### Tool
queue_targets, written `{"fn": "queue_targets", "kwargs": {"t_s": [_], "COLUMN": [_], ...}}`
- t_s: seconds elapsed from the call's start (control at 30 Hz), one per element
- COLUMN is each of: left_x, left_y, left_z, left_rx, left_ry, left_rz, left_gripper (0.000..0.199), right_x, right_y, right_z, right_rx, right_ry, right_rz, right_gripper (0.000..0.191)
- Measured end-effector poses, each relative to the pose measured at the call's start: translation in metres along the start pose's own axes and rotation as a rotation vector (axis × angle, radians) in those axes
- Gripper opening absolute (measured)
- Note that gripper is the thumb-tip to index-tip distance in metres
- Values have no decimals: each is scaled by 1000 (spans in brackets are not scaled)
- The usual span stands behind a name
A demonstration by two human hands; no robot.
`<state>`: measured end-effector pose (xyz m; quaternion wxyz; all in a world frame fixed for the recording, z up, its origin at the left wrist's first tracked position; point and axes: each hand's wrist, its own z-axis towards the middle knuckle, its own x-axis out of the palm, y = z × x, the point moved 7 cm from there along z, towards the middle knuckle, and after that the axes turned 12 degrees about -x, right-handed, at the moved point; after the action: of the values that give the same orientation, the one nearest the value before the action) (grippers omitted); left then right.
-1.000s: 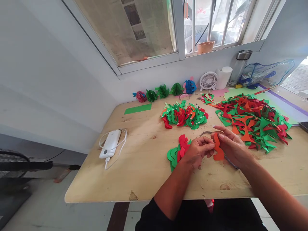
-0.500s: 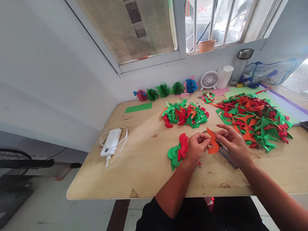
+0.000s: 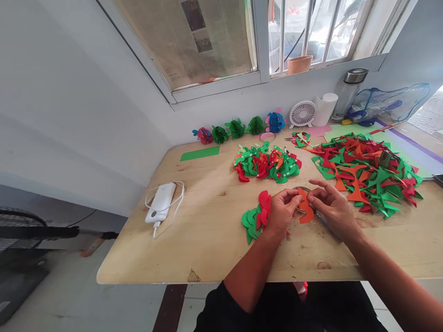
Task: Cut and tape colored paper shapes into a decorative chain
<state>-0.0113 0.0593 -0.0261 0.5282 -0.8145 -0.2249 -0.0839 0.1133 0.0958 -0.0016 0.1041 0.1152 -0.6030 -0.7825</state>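
Note:
Between my two hands is an orange paper cutout (image 3: 306,216) with a curved outline. My left hand (image 3: 283,210) pinches its left side between thumb and fingers. On its other edge, my right hand (image 3: 330,207) closes thumb and fingertips, with one finger sticking out. A dark metal tool (image 3: 327,226) lies on the table beneath the hands; most of it is hidden, so its kind is unclear. Beside my left wrist lie green paper cutouts (image 3: 249,221) and red paper cutouts (image 3: 264,205), partly covered by the hand.
Further back sits a pile of red and green folded pieces (image 3: 259,166). Paper scraps (image 3: 370,175) heap at the right. A power bank (image 3: 161,203) with its cable lies left. Honeycomb paper animals (image 3: 237,129), a small fan (image 3: 302,114) and a glass bottle (image 3: 349,94) line the wall.
The orange cutout has tilted and dropped slightly between my fingers. My right fingertips have shifted a little left along it. The view has moved slightly.

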Motion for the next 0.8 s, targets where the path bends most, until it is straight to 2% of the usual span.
{"fn": "queue_targets", "kwargs": {"t_s": [0.2, 0.63, 0.8], "left_x": [-2, -2, -6], "left_y": [1, 3, 3], "left_z": [1, 1, 2], "left_rx": [-1, -23, 8], "left_ry": [-22, -41, -73], "left_rz": [-10, -31, -20], "left_gripper": [32, 32, 25], "right_x": [4, 4, 0], "right_y": [-3, -1, 0], "right_z": [-1, -2, -3], "right_rx": [13, 35, 45], "right_ry": [31, -1, -40], "right_rz": [-4, -3, -23], "right_gripper": [48, 47, 37]}}
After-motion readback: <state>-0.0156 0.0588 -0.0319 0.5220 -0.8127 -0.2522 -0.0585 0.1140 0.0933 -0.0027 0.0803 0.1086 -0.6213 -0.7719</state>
